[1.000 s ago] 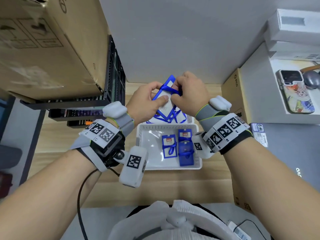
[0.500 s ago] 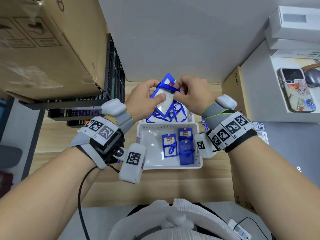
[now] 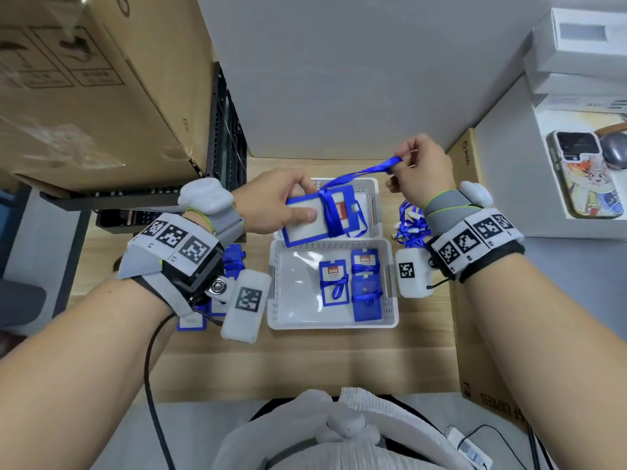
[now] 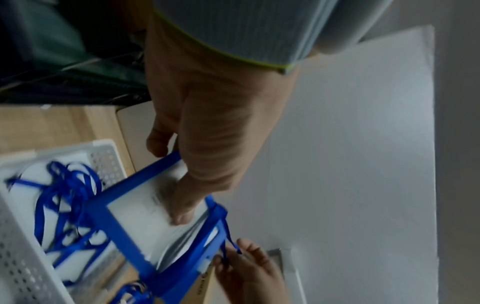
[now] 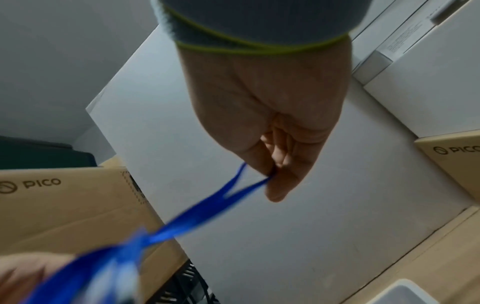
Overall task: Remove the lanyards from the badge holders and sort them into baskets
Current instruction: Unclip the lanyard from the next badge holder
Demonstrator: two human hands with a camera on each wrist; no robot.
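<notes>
My left hand (image 3: 295, 212) grips a blue-framed badge holder (image 3: 305, 220) above the far white basket (image 3: 373, 184), thumb pressed on its clear window (image 4: 145, 216). A blue lanyard (image 3: 369, 170) is still wrapped round the holder. My right hand (image 3: 395, 164) pinches the lanyard's free loop (image 5: 207, 209) and holds it taut up and to the right. The far basket (image 4: 15, 257) holds loose blue lanyards (image 4: 67, 205). The near white basket (image 3: 332, 325) holds badge holders (image 3: 334, 283) with lanyards wound round them.
More blue lanyards (image 3: 412, 225) lie on the wooden table right of the baskets, and badge holders (image 3: 234, 259) lie under my left wrist. A big cardboard box (image 3: 84, 96) and black crate (image 3: 224, 147) stand left; a PICO box (image 3: 468, 157) and phone (image 3: 583, 174) right.
My hands have moved apart. The right hand drew the lanyard loop out to the right and up, and the left hand lowered the holder and tilted it flatter over the far basket.
</notes>
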